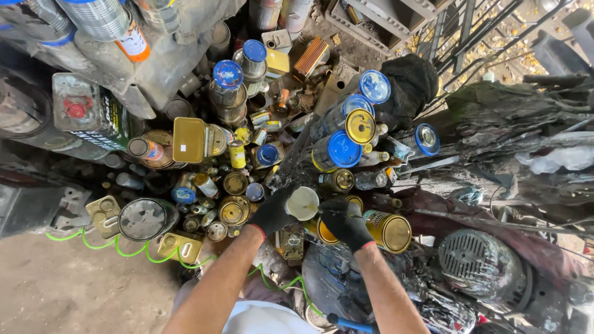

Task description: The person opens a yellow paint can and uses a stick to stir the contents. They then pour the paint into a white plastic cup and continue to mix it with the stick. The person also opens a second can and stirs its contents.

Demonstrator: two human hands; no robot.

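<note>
Gripping a small tin with a pale, whitish top, the gloved left hand wraps its fingers round the side, while the gloved right hand closes on a thin tool touching the tin's rim. Lid looks not yet off; contents hidden. Around them, on grimy ground, cans with blue or gold lids stand shut, a gold can beside the right hand.

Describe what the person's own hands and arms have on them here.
Both the left hand and the right hand wear dark black work gloves with a thin red edge at the cuff. The forearms are bare, with no sleeves reaching them. No watch or band shows on either wrist.
</note>
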